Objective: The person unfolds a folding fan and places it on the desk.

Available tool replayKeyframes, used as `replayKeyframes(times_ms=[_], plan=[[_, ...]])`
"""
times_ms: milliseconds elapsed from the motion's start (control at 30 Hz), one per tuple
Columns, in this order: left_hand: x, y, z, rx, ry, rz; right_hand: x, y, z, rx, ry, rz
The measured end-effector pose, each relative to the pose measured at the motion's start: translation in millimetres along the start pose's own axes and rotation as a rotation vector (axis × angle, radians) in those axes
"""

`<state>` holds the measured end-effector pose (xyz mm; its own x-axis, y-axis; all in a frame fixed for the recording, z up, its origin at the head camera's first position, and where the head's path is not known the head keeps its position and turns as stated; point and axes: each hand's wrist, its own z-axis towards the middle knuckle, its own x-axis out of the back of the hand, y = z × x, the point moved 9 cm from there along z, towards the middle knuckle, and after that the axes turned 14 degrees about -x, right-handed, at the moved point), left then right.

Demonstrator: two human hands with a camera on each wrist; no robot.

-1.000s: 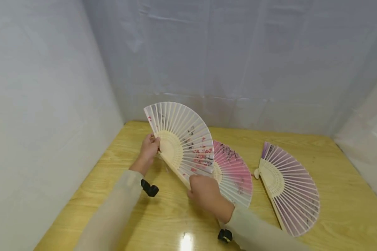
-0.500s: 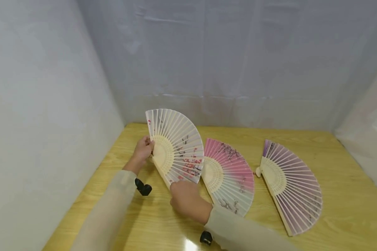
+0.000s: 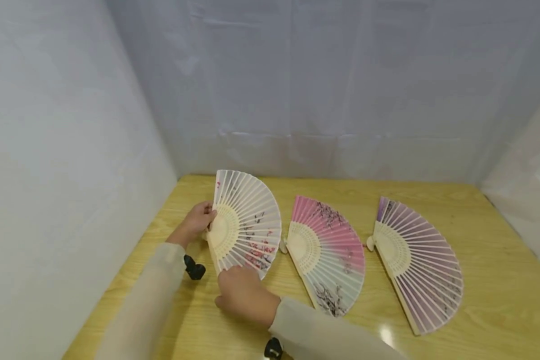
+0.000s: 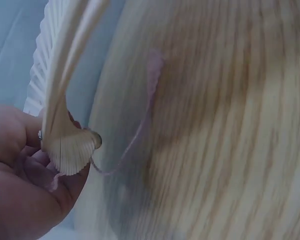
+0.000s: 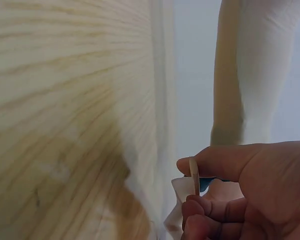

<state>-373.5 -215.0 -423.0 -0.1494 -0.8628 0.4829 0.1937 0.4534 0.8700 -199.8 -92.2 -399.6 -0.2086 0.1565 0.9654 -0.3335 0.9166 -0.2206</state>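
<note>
A spread white folding fan [image 3: 258, 220] with red blossoms and dark writing is held between both hands, over the table's left part. My left hand [image 3: 199, 219] grips it by the pivot end. In the left wrist view that ribbed wooden end [image 4: 70, 150] sits between thumb and fingers, and a thin pink tassel cord [image 4: 140, 125] hangs from it. Lower down, my right hand [image 3: 245, 292] pinches the fan's near outer edge; the right wrist view has the thin wooden guard stick [image 5: 194, 175] between thumb and fingers. The knuckles hide that corner in the head view.
Right of the held fan, a spread pink and pale green folding fan [image 3: 326, 250] lies on the wooden table [image 3: 490, 280]. Farther right lies a spread purple folding fan [image 3: 425, 270]. Pale sheeting [image 3: 319, 90] rises behind the table and at both sides.
Both hands have carried the white fan left and down, towards the tabletop. It no longer overlaps the pink fan, whose pivot end now shows.
</note>
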Motion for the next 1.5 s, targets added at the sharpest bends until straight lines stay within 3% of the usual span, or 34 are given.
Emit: replayKeyframes(times_ms=[200, 300, 467, 733, 1033, 1267, 1367, 1500], plan=[[0.5, -9.0, -3.2, -0.016, -0.128, 0.127, -13.5, -12, 0, -0.010, -0.019, -0.019], [1.4, -15.4, -4.6, 0.000, -0.157, 0.187, -18.2, -16, -2, 0.003, -0.004, -0.026], [5.6, -19.2, -11.7, 0.053, -0.151, 0.238, -20.8, -21, -5, 0.039, 0.026, -0.044], [2.1, -20.3, -18.2, 0.122, -0.189, 0.233, -28.7, -17, -7, 0.013, -0.018, -0.040], [-0.5, -14.5, -21.3, 0.098, -0.165, 0.274, -25.4, -11, -9, -0.017, -0.026, 0.004], [-4.4, -9.0, -26.9, 0.111, -0.152, 0.240, -3.6, 15, -4, -0.048, 0.073, 0.177], [-2.9, -6.6, -27.5, 0.138, -0.137, 0.234, 14.2, 36, -2, -0.061, 0.145, 0.229], [-0.8, 3.3, -25.7, 0.119, -0.113, 0.298, 40.6, 68, -1, -0.085, 0.286, 0.282]])
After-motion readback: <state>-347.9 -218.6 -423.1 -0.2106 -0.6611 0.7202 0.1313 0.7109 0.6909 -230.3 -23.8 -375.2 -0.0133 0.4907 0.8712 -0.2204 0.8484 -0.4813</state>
